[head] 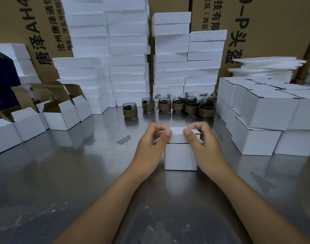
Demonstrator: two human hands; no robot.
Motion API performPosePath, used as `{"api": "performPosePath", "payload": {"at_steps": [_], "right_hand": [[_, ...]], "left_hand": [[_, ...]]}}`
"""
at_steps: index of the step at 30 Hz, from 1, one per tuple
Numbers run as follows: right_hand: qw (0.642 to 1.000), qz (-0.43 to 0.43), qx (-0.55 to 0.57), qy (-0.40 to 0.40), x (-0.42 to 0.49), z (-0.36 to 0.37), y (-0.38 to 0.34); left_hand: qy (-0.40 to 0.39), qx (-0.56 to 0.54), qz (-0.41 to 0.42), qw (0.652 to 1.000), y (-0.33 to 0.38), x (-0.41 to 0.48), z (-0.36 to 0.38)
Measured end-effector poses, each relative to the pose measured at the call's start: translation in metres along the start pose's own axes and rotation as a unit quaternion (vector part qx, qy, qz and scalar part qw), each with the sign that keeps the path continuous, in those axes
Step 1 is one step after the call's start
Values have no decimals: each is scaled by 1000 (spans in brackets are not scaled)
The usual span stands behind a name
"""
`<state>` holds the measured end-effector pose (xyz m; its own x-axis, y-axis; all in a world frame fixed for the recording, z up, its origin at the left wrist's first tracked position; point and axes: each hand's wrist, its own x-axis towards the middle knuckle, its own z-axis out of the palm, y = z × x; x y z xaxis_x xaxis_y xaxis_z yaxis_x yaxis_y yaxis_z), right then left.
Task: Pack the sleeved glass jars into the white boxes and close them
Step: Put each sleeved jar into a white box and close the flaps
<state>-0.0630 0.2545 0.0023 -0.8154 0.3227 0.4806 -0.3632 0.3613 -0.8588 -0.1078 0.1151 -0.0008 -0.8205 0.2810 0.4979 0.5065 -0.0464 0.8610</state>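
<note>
Closing step: left hand [151,143] and right hand [202,143] pinching lid flap of white box [180,156] sitting mid-table [62,173]; next, judged: tucking flap in; sleeved jars [168,104] waiting behind.

Steel table [80,173] is occupied by white box [180,159] at centre, sleeved jars [191,108] at 12 o'clock, open boxes [61,118] at 9, closed boxes [256,145] at 3.
</note>
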Motion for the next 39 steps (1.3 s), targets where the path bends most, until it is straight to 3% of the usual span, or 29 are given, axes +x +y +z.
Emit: {"api": "performPosePath", "payload": {"at_steps": [14,21,24,33,39], "right_hand": [[999,28,-9,-42,-1,0,6],[978,-100,-184,-10,-12,-1,1],[973,-87,-215,7,-14,-1,-5],[952,-49,-302,-3,-30,-7,-18],[930,-14,-368,15,-47,-51,-21]], "left_hand": [[-60,-35,-48,996,-2,-2,-3],[-44,-41,-68,996,2,-7,-3],[-30,-32,-90,995,1,-5,-4],[-30,-22,-50,998,6,-10,-5],[-1,-49,-89,995,11,-14,-8]]}}
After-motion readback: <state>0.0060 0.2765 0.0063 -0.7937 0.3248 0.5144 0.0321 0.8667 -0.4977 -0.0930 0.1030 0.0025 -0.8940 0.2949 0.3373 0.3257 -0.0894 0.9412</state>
